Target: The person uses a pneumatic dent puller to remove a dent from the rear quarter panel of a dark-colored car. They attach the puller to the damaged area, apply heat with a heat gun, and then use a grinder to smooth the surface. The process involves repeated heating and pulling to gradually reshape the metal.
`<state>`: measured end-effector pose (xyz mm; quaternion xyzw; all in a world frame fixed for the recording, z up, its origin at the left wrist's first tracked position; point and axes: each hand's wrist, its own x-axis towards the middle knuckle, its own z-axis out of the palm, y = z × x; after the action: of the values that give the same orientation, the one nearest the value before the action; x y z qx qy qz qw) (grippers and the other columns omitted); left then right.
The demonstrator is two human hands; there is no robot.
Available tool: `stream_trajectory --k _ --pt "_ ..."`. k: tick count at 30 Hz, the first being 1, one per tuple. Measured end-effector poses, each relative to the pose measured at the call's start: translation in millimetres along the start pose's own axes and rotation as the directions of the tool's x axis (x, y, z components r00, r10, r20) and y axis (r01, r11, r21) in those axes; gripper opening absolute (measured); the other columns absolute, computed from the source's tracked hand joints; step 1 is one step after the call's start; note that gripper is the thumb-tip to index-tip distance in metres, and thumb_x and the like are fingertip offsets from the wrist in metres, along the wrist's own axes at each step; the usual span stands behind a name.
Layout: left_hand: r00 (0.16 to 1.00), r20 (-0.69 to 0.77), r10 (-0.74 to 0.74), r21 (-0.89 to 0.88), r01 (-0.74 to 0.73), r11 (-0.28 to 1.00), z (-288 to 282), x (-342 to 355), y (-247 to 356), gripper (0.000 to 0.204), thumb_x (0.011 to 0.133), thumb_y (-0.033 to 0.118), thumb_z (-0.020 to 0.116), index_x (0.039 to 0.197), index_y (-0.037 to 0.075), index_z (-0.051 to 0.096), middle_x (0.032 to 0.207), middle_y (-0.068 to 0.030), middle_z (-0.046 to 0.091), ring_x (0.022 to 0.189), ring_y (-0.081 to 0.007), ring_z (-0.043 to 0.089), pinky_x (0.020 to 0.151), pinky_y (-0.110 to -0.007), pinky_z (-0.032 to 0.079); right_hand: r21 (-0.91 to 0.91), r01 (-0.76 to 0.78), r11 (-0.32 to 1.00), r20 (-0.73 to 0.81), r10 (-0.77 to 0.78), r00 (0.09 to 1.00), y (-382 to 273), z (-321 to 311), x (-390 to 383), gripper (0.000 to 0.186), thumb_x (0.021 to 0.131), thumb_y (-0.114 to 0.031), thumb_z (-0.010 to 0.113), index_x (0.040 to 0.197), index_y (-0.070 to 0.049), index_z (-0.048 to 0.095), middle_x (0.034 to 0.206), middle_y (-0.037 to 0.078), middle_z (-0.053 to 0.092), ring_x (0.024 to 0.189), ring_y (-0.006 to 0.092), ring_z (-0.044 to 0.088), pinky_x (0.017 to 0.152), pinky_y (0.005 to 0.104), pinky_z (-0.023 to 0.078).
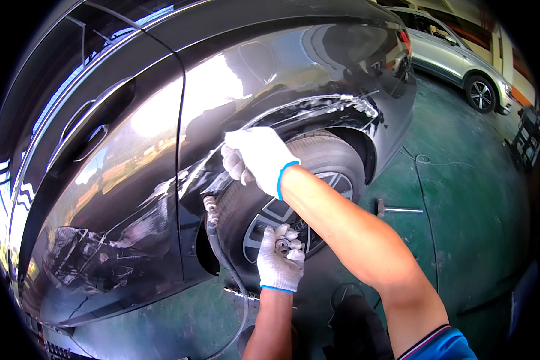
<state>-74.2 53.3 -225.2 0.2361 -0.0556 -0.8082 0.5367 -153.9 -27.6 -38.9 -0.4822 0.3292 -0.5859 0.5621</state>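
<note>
A dark car's rear side (pixel 216 114) fills the view, with scraped and dented metal along the wheel arch (pixel 318 105) and the door (pixel 108 252). My right hand (pixel 261 156), in a white knit glove with a blue cuff, is at the front of the arch above the tyre. Its fingers are curled, and anything inside them is hidden. My gloved left hand (pixel 279 267), palm up, is lower down in front of the wheel (pixel 336 183), its fingers curled round a small metal ring (pixel 283 245). Left of the tyre, a metal cable end (pixel 210 207) sits against the arch edge.
From that metal end a dark cable (pixel 237 279) hangs to the green floor (pixel 456 240). A hammer (pixel 402 210) lies right of the wheel, near a thin cable (pixel 425 195). A metal bar (pixel 241 293) lies below the car. A silver car (pixel 456 57) stands behind.
</note>
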Motion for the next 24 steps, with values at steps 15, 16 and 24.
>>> stream_trajectory --k 15,16,24 --pt "0.999 -0.022 0.034 -0.132 -0.037 0.991 -10 4 -4 0.039 0.100 0.045 0.058 0.111 0.010 0.067 0.096 -0.0081 0.069 0.078 -0.0195 0.064 0.055 -0.028 0.053 -0.788 0.448 0.422 0.519 0.066 0.852 22 -45 -51 0.028 0.093 -0.033 0.064 0.088 -0.006 0.072 0.070 0.007 0.069 0.064 0.0204 0.069 0.060 0.0364 0.054" --pt "0.999 -0.002 0.043 -0.182 -0.043 0.982 -16 6 -4 0.038 0.101 0.045 0.056 0.112 0.011 0.067 0.101 -0.0070 0.070 0.084 -0.0193 0.067 0.060 -0.030 0.056 -0.861 0.471 0.193 0.498 0.126 0.858 33 -43 -65 0.028 0.091 -0.035 0.064 0.090 -0.008 0.073 0.074 0.010 0.070 0.068 0.0255 0.070 0.063 0.0406 0.054" --pt "0.995 0.034 0.095 -0.282 -0.082 0.956 -22 10 -3 0.031 0.106 0.037 0.052 0.109 0.009 0.064 0.104 -0.0073 0.070 0.094 -0.0219 0.070 0.082 -0.040 0.060 -0.912 0.363 0.191 0.395 0.167 0.903 51 -49 -94 0.033 0.089 -0.040 0.060 0.099 -0.011 0.074 0.092 0.013 0.074 0.093 0.0350 0.070 0.082 0.0479 0.053"
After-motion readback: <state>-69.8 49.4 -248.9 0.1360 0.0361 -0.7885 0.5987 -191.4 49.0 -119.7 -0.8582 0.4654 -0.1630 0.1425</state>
